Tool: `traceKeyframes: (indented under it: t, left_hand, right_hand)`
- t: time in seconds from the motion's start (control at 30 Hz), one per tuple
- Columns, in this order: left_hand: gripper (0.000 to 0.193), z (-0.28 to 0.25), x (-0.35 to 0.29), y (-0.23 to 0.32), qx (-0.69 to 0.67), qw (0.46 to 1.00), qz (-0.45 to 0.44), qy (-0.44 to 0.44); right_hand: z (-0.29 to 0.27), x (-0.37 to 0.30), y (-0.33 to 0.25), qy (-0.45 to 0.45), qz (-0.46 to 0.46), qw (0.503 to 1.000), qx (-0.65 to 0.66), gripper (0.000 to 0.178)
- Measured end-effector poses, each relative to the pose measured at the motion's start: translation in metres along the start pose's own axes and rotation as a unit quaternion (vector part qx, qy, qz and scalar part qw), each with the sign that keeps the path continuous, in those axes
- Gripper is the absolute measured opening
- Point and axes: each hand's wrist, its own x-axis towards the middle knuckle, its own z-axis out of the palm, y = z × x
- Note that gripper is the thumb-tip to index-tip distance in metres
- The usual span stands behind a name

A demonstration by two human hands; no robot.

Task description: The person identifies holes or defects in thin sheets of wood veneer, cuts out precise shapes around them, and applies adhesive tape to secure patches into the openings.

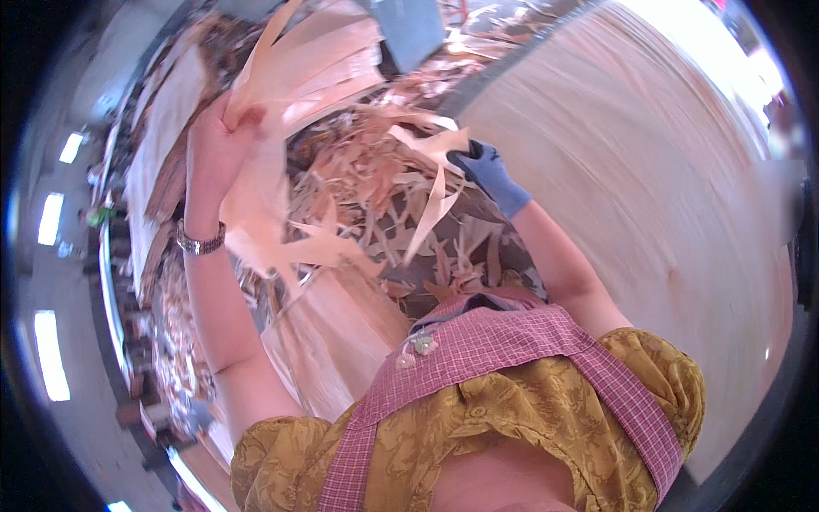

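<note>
Veneer strips [299, 77]: thin, pale peach wood, flat and papery with torn, pointed ends; a loose bundle of several, too overlapped to count, fanning toward 12 o'clock and trailing down past the wrist. Left hand [217, 136]: bare, raised at 10 o'clock, forearm running up from the lower edge, grip pressed together around the bundle's middle; one metal link watch [201, 243] on the wrist. Right hand [486, 171]: one blue glove, at 1 o'clock of centre, arm stretched forward and up, grip pinching a second, smaller clutch of strips [435, 183], curled and ribbon-like, one long piece hanging toward 6 o'clock. Scrap heap [375, 196]: between and below both hands, a tangled pile of narrow offcuts, same pale wood, jagged and criss-crossed, lying on a darker surface; count cannot be told. Veneer sheet [631, 196]: one broad, smooth, light tan sheet with fine straight grain, filling the 3 o'clock side, its edge curving toward the rim. A second sheet [333, 333] at 7 o'clock of centre, just below the left-hand bundle. Clothing: mustard patterned fabric under pink checked apron straps [478, 350], two straps crossing the shoulders.
</note>
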Motion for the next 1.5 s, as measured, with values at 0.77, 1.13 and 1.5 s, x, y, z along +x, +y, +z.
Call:
traceKeyframes:
  t: [0.77,1.13,1.5]
  left_hand:
    - [0.051,0.457,-0.192,0.335,-0.034,0.807,0.559,-0.188]
    - [0.057,0.561,-0.327,0.434,-0.076,0.897,0.383,-0.206]
    - [0.045,0.559,-0.355,0.469,-0.136,0.903,0.383,-0.138]
  right_hand:
    - [-0.399,-0.445,0.05,0.583,0.178,0.764,0.214,0.029]
    - [-0.524,-0.471,0.061,0.494,0.222,0.826,0.157,0.023]
    - [-0.52,-0.465,0.084,0.474,0.225,0.797,-0.3,0.03]
